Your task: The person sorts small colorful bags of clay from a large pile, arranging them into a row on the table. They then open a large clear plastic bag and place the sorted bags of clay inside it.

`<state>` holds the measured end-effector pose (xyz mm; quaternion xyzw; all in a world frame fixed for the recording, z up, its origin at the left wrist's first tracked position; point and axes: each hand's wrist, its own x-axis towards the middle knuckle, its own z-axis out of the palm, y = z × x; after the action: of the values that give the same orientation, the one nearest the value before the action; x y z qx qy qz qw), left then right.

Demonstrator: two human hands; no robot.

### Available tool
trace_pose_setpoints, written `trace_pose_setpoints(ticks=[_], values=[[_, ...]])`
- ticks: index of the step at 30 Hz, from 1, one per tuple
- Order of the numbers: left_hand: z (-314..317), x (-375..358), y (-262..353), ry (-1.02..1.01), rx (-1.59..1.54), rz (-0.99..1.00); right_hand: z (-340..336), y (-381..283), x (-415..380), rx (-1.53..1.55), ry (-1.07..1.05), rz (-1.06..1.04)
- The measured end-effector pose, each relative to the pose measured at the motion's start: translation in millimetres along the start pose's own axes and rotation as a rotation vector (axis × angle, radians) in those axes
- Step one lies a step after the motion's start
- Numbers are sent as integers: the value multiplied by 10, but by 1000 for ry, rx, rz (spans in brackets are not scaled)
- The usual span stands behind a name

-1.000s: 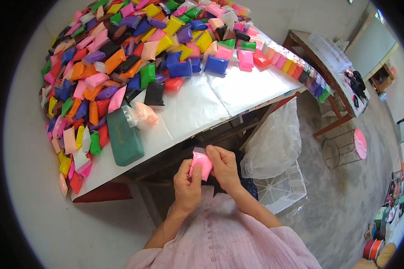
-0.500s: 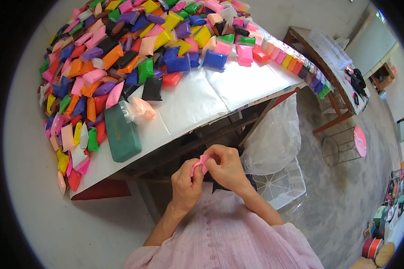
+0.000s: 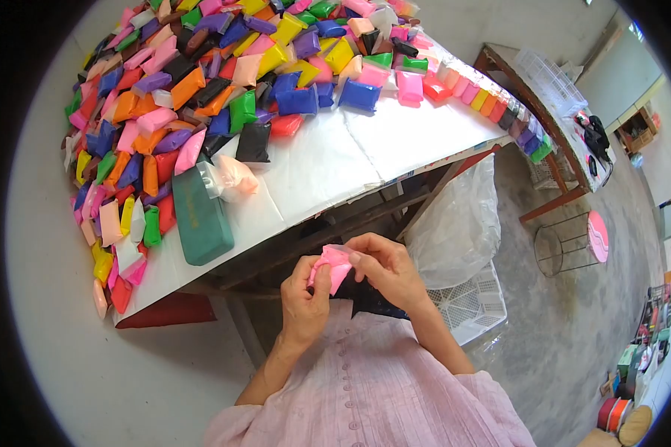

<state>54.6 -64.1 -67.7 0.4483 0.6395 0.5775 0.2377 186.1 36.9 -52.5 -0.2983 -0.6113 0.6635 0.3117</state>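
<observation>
A small pink packet (image 3: 333, 269), soft-looking and in a clear wrapper, is held over my lap in front of the table edge. My left hand (image 3: 304, 299) grips its left side, thumb across the front. With fingers bent, my right hand (image 3: 388, 270) pinches the clear flap at the packet's upper right corner. On the table nearby lie a green case (image 3: 201, 220) and a peach packet (image 3: 235, 177) with a clear loose end, the packet touching the case.
A large heap of coloured packets (image 3: 190, 93) covers the table's far left. A row of packets (image 3: 492, 108) runs along the right. Below the white tabletop (image 3: 313, 164) are a clear plastic bag (image 3: 458, 223) and white basket (image 3: 473, 305). A pink-topped wire stool (image 3: 596, 237) stands right.
The pink packet was mostly covered by both hands; now more of its face shows. My right hand has shifted slightly right, toward the packet's clear corner.
</observation>
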Motion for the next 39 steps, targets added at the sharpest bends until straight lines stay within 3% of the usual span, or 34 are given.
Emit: trace_pose_setpoints(ticks=[2,5,6,13,17,19,22,25,29,31,34,36,39], values=[[11,-14,3,-7,39,19,82,127,8,-3,28,-141],[-4,-28,-13,-31,82,19,156,157,20,-278,130,-264],[-9,-30,-18,-41,93,15,218,197,51,-369,234,-423],[-30,-71,36,-73,8,9,163,161,89,216,137,130],[-55,-60,54,-88,18,-23,160,126,96,4,92,-15],[-62,-67,57,-81,67,44,224,33,92,-403,117,-289],[-55,-84,-4,-7,200,264,303,29,81,-454,162,-219],[-155,-104,60,-22,197,358,286,201,148,-147,216,-50],[-582,-228,514,194,140,317,321,45,169,17,200,-56],[-868,-322,584,499,326,414,288,43,164,-94,128,-90],[-1350,-396,631,810,239,128,231,116,145,-149,44,-59],[-1693,-279,722,1040,93,171,190,213,138,-160,-1,-33],[-2207,-349,576,1169,225,178,168,312,112,-167,-28,30]])
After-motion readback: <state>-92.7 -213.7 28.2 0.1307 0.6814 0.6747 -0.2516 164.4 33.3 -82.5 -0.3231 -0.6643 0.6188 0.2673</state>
